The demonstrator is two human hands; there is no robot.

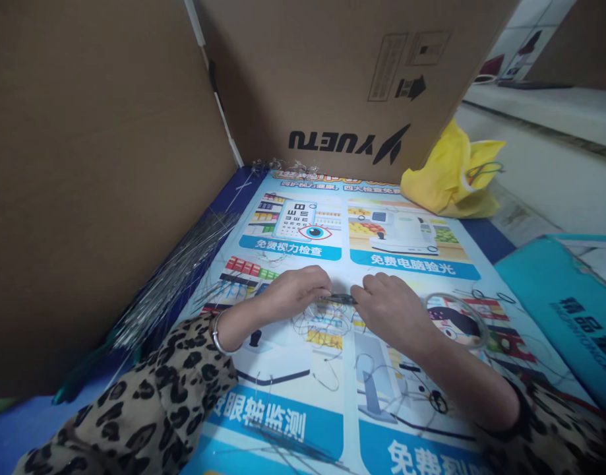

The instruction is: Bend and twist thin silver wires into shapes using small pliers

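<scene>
My left hand (pixel 301 289) and my right hand (pixel 389 305) are close together above a printed poster. Both are closed, with fingertips pinching opposite ends of a short dark bundle of thin wire (pixel 341 299). Fine loops of wire (pixel 310 323) show below the fingers. The exact form of the held piece is blurred and partly hidden by my fingers. To the left of my left arm lies a thick bundle of straight silvery wires (pixel 169 280). Several thin dark wires (pixel 295 441) lie at the front of the poster (pixel 349 369).
Cardboard panels (pixel 307 79) stand at the back and left. Small shiny wire bits (pixel 287 168) lie along the back edge. A yellow bag (pixel 446 175) sits at the back right, with a turquoise printed bag (pixel 560 297) nearer. A round ring (pixel 482 328) lies beside my right forearm.
</scene>
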